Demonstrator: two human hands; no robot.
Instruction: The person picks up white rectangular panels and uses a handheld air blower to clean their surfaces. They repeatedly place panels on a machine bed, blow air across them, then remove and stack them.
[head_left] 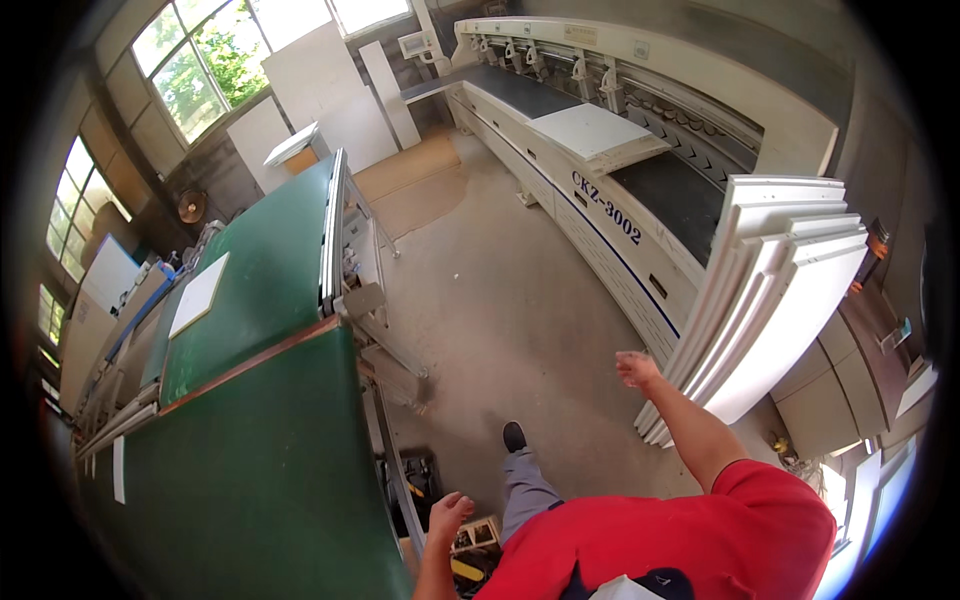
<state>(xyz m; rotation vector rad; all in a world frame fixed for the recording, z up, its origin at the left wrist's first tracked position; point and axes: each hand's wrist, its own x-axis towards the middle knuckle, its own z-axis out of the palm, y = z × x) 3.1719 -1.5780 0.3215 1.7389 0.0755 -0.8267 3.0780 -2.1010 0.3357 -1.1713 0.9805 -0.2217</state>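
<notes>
Head view, from above a person in a red shirt walking through a workshop. At the bottom centre I see the left hand [447,512], its grip loosely curled and grasping nothing, just beside the near corner of a long green desk [260,470] that fills the lower left of the frame. One black shoe [514,436] is stepping forward on the bare concrete floor [500,300].

Right of centre the right hand [636,368] is lifted out to the side, fingers half closed around nothing, near but not touching a stack of white panels [770,300] that leans on edge against a long cream machine [600,215] at the right. I judge the step in hand to be the approach to those panels; a hold on one would call for the right hand to spread wide and reach the nearest panel's edge.

Farther off, a small white board [199,293] lies flat on the green desk at middle left. One more white panel [598,132] rests on the machine bed, upper centre. Large white sheets [330,90] lean under windows at the upper left.
</notes>
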